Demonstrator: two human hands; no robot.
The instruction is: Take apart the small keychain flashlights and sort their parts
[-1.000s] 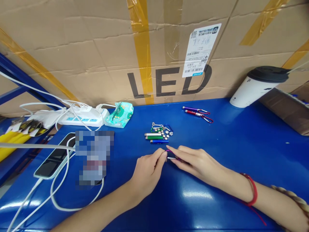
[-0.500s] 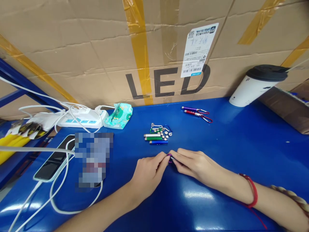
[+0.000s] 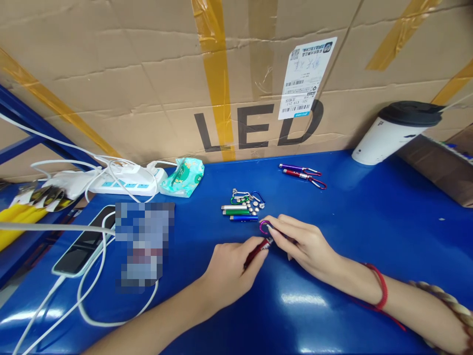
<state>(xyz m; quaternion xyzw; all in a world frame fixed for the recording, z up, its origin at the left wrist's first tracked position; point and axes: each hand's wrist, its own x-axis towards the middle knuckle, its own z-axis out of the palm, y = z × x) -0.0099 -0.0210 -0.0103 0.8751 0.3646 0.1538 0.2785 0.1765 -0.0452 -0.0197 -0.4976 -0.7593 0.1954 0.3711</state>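
My left hand [image 3: 229, 268] is closed around a red mini flashlight [image 3: 254, 255], whose silver end sticks out toward the right hand. Between the fingertips of my right hand [image 3: 308, 241] is a magenta carabiner clip [image 3: 260, 227], close to that end; whether the two are joined is hidden by fingers. Just beyond the hands lie a silver tube [image 3: 236, 207], a green tube [image 3: 235, 212] and a blue tube [image 3: 244, 218]. Several button cells [image 3: 255, 203] and loose carabiners, one of them blue [image 3: 260, 196], are grouped behind them.
A purple flashlight [image 3: 290, 167] and a red flashlight [image 3: 293, 173] with clips lie farther back. A lidded cup [image 3: 388, 135] stands back right against a cardboard box [image 3: 148, 88]. On the left are a power strip [image 3: 123, 185], a tissue pack [image 3: 183, 177], a phone [image 3: 79, 251] and white cables.
My hands have drawn slightly apart, bringing the red flashlight into sight in the left. My right hand has shifted up and right with the magenta carabiner.
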